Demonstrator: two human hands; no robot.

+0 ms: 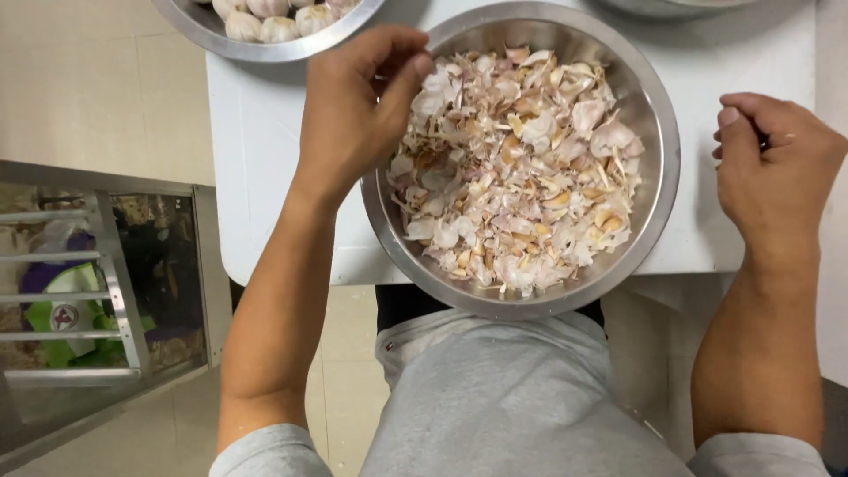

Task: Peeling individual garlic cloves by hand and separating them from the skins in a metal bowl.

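View from above, looking down at a person's two bare hands at a white table [265, 177]. A large round steel bowl [658, 159] sits at the table's near edge, directly in front of the person, and overhangs that edge slightly. It is heaped with papery garlic skins [521, 168], white, pink and tan.

The left hand [358, 106] hovers over the bowl's left rim, fingers curled loosely downward, fingertips at the edge of the pile of skins. Whether it grips anything cannot be told, because the back of the hand hides the palm.

The right hand [773, 168] is to the right of the bowl, clear of its rim, above the table's right edge. Its fingers are curled in narrowly, thumb pressed against them; something small may be pinched there, but it is too hidden to tell.

At the top left, beyond the left hand, part of a second steel bowl [203, 26] holds whole garlic bulbs [274, 22]. Grey clothing [495, 389] covers the lap below. A metal-framed rack [115, 283] stands on the floor to the left.
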